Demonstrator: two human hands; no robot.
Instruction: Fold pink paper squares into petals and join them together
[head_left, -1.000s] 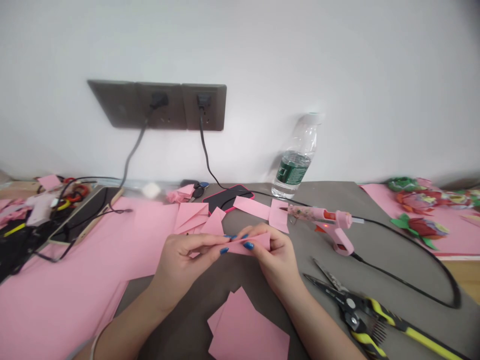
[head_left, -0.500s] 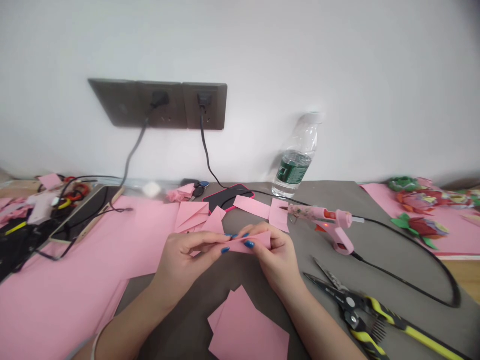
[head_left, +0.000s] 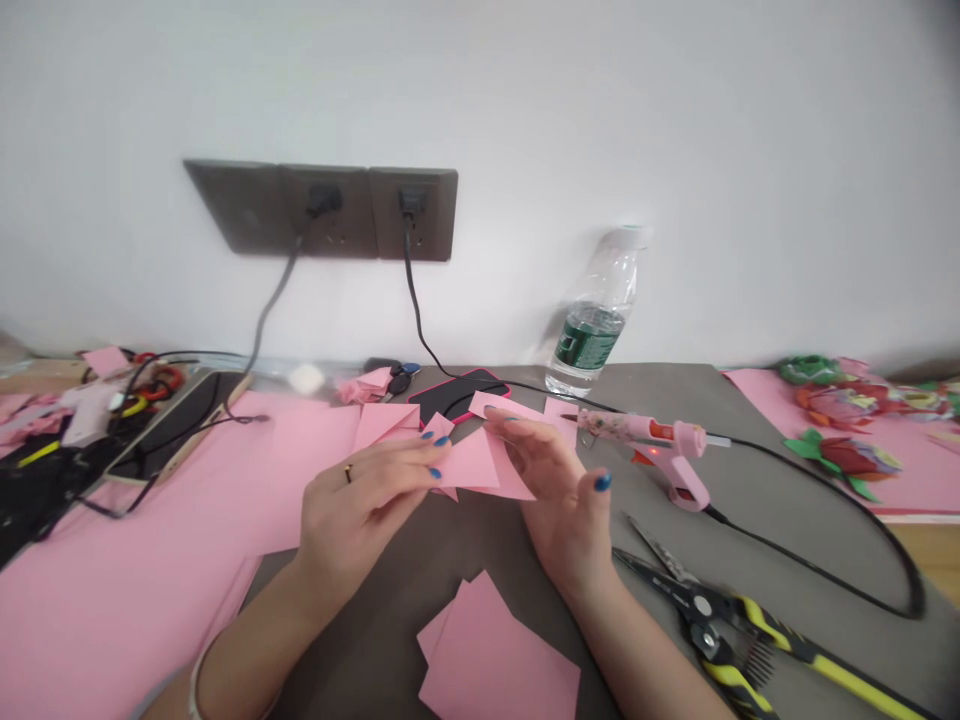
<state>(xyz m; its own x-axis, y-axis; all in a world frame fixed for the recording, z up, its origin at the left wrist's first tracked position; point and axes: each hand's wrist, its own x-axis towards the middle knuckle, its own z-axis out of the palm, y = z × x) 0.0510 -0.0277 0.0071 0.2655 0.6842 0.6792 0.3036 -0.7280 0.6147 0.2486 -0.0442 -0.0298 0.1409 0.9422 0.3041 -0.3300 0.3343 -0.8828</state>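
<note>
Between thumb and fingers, my left hand (head_left: 352,510) pinches a folded piece of pink paper (head_left: 469,462), its flaps spread apart. My right hand (head_left: 566,520) is open beside it, thumb lifted away and fingers stretched behind the paper's right side; whether they touch it I cannot tell. Below the hands lies a small stack of pink paper squares (head_left: 502,650). Just beyond my left fingers are more folded pink pieces (head_left: 382,422). A strip of pink paper (head_left: 487,402) lies behind my right fingertips.
At right, a pink glue gun (head_left: 652,432) with a lit red light trails a cord, near yellow-black pliers (head_left: 705,605). A water bottle (head_left: 592,320) leans on the wall. Phones (head_left: 169,425), large pink sheets (head_left: 150,570) and paper flowers (head_left: 847,455) lie around.
My right thumb has come off the paper and the right hand has opened. The paper's folds now stand apart, and my left hand has turned slightly while keeping its pinch.
</note>
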